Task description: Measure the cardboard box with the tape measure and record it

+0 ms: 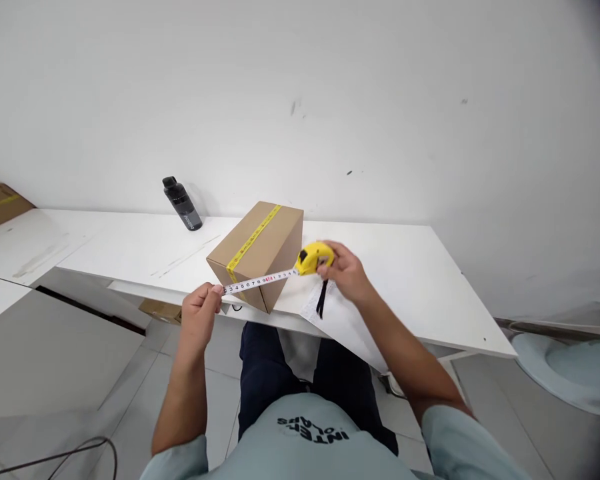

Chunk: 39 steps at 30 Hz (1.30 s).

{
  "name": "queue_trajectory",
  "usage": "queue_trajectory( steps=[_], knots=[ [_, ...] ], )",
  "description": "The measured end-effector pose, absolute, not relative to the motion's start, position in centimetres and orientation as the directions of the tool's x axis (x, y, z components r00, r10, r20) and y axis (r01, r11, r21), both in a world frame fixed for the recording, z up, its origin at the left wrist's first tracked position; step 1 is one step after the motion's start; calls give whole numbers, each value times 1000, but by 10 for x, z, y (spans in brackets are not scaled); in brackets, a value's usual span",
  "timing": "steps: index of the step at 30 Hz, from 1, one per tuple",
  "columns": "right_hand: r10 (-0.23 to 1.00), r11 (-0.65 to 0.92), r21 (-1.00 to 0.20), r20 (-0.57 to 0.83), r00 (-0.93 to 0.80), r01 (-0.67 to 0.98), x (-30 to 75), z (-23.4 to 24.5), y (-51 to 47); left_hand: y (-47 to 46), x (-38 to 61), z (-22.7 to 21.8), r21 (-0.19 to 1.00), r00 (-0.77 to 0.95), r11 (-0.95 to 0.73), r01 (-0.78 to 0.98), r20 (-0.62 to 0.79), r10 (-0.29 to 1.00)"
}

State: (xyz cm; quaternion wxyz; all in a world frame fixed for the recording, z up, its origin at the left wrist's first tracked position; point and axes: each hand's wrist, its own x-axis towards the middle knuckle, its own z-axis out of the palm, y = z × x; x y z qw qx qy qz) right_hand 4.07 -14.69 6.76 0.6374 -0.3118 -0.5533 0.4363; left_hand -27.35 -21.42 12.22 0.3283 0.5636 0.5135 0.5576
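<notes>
A yellow tape measure [316, 257] is in my right hand [346, 272], its fingers closed around the case and a black strap dangling below. The white blade runs out to the left, and my left hand [200, 312] pinches its free end between thumb and fingers. Behind the stretched blade stands a closed cardboard box [260, 243] with yellow printed tape along its top. The blade crosses in front of the box's near lower side; whether it touches the cardboard I cannot tell.
The box rests on a white desk [380, 267] against a wall. A dark bottle [183, 205] stands behind, to the left. Papers [347, 320] lie by the desk's front edge. Another cardboard box [3, 205] sits far left, and a cable [80, 448] lies on the floor.
</notes>
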Motion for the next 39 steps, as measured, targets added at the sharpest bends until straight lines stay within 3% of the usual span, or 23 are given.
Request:
queue_trajectory(
  steps=[5, 7, 12, 18, 27, 39],
  knots=[
    [953, 266, -809, 302, 18, -524, 79, 108, -26, -226, -233, 101, 966, -24, -26, -257, 21, 1000],
    [966, 214, -785, 259, 5, -581, 85, 121, 10, -228, -222, 97, 940, -28, 6, -340, -16, 999],
    [985, 151, -737, 167, 40, -659, 86, 127, 65, -218, -225, 94, 966, -234, -85, -246, 26, 972],
    [992, 99, -710, 124, 16, -697, 61, 103, 99, -211, -228, 94, 963, -171, -37, -266, -9, 985],
    [985, 90, -718, 165, -44, -691, 22, 67, 102, -207, -221, 94, 886, 71, 184, -426, -170, 983],
    [987, 123, -755, 163, -2, -644, 31, 61, 94, -205, -219, 107, 909, -41, 144, -391, -174, 984]
  ],
)
